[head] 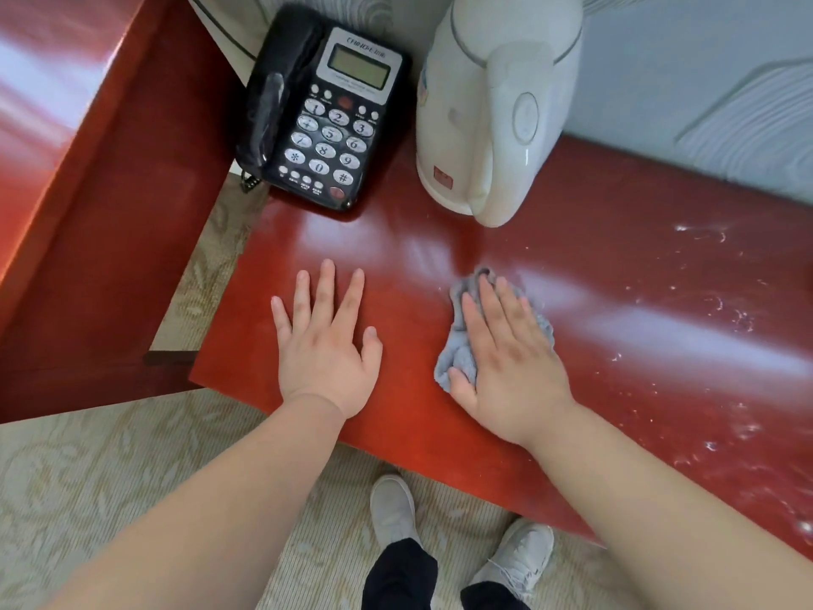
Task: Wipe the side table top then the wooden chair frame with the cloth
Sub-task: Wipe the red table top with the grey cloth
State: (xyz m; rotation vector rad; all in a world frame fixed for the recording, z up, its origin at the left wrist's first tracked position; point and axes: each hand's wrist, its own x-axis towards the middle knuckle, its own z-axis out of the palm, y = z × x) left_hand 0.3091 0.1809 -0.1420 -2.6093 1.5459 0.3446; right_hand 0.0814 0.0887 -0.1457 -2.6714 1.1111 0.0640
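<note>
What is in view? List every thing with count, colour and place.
table: one, glossy red, centre and right
phone: one, black, table's far left corner
kettle: one, white, table's far edge, right of the phone
cloth: one, grey, on the table under the right hand
specks: many, white, table's right part
wooden frame: one, red, left of the table
carpet: one, beige patterned, floor
wall: one, pale, behind the table
shoes: two, grey, on the carpet below the table's near edge
left hand: one, flat on the bare table
right hand: one, flat, presses the cloth
</note>
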